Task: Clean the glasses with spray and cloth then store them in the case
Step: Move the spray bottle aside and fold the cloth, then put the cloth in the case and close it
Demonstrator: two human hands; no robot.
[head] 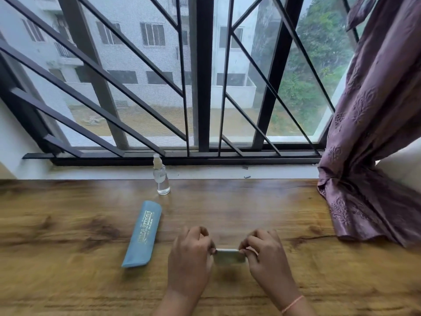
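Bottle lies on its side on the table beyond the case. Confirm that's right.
Wrong. The head view shows the bottle standing upright, not on its side. It is on the table beyond the case.

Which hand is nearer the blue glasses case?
Left. The left hand is just right of the blue case; the right hand lies farther right, across the pale cloth both pinch.

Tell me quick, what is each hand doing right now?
Left hand: closed, pinching one end of the small pale folded cloth.
Right hand: closed, pinching the other end of the same cloth.
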